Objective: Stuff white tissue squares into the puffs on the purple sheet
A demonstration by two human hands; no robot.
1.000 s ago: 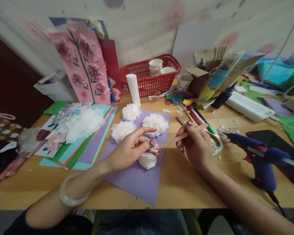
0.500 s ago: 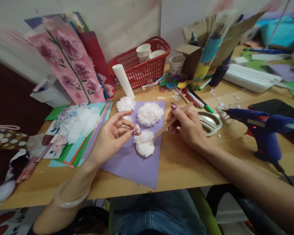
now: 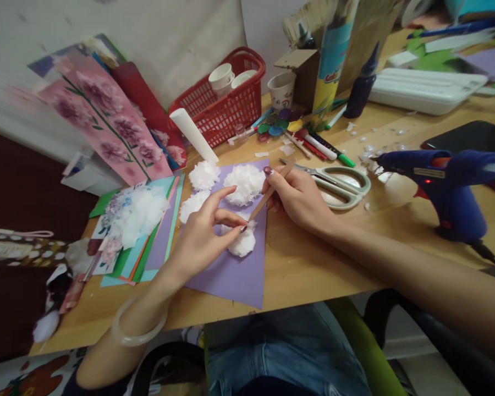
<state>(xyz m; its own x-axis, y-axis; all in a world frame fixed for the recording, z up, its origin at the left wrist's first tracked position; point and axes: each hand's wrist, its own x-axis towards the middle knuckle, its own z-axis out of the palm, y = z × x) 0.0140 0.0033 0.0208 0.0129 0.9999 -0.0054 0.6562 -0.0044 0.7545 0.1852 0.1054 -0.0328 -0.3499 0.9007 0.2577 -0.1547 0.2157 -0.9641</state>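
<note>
- Wooden tabletop [image 3: 309, 258] against a pale wall [image 3: 148, 33]; clock places are read from the middle of the purple sheet [image 3: 233, 280].
- Right hand [image 3: 299, 198], at two o'clock: grip clamped on a flat wooden stick [image 3: 259, 206], slanting down toward the lowest puff [image 3: 242, 245].
- Left hand [image 3: 200, 236], at nine o'clock: thumb and one finger together at the stick's tip, forefinger raised; whether they pinch anything, I cannot tell.
- The lowest puff, white and crumpled, lies on the sheet under those fingertips; three more white ruffled puffs [image 3: 244, 184] sit from ten to twelve.
- Scissors [image 3: 342, 187] at two o'clock; blue glue gun [image 3: 437, 187] beyond, between two and three.
- Red basket [image 3: 231, 118] holding paper cups, at twelve.
- Coloured papers [image 3: 171, 220] under white tissue [image 3: 142, 214], at nine to ten.
</note>
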